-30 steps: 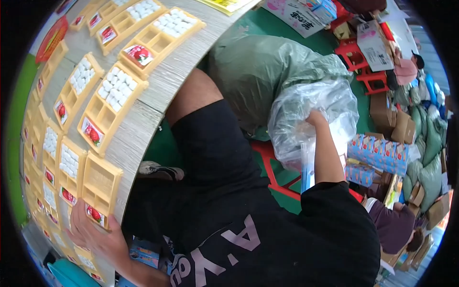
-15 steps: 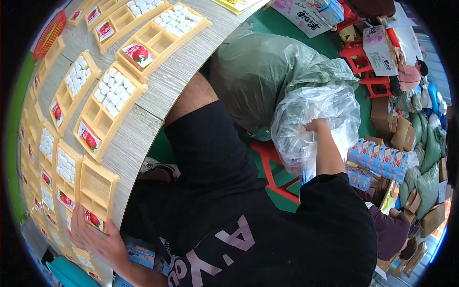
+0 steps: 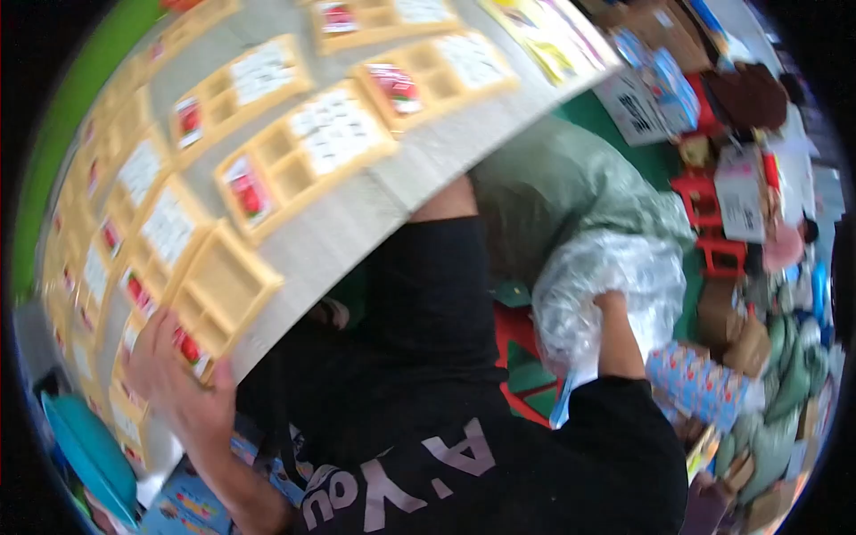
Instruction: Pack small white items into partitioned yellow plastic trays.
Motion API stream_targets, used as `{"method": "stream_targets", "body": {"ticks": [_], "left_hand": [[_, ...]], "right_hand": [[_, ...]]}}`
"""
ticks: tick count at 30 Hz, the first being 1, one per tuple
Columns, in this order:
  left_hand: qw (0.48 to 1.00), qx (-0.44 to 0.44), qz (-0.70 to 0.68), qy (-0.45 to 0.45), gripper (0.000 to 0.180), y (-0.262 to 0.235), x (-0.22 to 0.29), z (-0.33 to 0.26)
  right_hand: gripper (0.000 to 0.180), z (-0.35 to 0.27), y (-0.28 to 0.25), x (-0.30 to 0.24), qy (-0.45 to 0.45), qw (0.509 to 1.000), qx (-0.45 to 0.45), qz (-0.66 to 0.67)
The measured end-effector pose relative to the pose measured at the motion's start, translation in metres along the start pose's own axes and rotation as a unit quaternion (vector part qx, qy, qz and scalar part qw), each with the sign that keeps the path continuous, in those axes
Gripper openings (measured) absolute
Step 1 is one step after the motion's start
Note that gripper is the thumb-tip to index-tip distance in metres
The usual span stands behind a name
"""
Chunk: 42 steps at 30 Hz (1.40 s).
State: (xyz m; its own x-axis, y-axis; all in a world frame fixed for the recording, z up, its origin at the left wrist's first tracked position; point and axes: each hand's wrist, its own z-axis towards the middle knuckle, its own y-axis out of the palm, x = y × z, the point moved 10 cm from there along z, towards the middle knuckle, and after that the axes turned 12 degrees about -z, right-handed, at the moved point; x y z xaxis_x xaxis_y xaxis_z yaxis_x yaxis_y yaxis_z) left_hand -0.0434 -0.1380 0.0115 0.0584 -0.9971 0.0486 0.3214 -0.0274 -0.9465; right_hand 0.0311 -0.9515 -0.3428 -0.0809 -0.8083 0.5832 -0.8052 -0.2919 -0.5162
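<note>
My left hand grips the near end of a pale yellow compartment tray, fingers along one side and thumb on the other. A red strawberry-printed packet lies in that end of the tray; its large compartment holds nothing. My right hand reaches into a clear plastic bag on the right, its fingers hidden inside. Beside the held tray, a similar tray holds white pieces in its large compartment and a red packet.
More filled trays stand in rows across the grey table. Yellow printed sheets lie at its far edge. Behind the clear bag sits a big green sack. A red stool, blue patterned boxes and several cartons surround the right side.
The whole view has swung, so the table and trays appear turned and shifted right, with some blur. My left hand stays at the tray's end and my right hand stays in the bag.
</note>
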Motion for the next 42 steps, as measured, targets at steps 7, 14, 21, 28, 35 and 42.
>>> {"method": "stream_targets", "body": {"ticks": [7,14,21,28,35,42], "left_hand": [[0.994,-0.023,-0.097,-0.052,0.062,-0.006,0.004,0.006],[0.989,-0.018,-0.138,-0.043,0.059,-0.011,0.006,0.004],[0.988,-0.009,-0.152,-0.035,0.06,-0.008,0.001,0.004],[0.985,-0.011,-0.168,-0.035,0.061,-0.009,-0.002,-0.001],[0.98,-0.017,-0.191,-0.046,0.061,-0.008,-0.005,-0.003],[0.98,-0.012,-0.195,-0.024,0.062,-0.011,-0.001,0.002]], "right_hand": [[0.062,-0.008,-0.052,-0.041,-0.14,0.988,0.061,0.018],[0.054,-0.016,-0.042,0.0,-0.125,0.988,0.044,0.085],[0.048,-0.019,-0.02,0.048,-0.04,0.986,0.014,0.16],[0.039,-0.045,-0.044,0.064,-0.103,0.958,0.213,0.164],[0.033,-0.189,-0.174,-0.003,-0.108,0.926,0.322,0.163],[0.005,-0.409,-0.337,-0.161,-0.39,0.694,0.473,0.378]]}}
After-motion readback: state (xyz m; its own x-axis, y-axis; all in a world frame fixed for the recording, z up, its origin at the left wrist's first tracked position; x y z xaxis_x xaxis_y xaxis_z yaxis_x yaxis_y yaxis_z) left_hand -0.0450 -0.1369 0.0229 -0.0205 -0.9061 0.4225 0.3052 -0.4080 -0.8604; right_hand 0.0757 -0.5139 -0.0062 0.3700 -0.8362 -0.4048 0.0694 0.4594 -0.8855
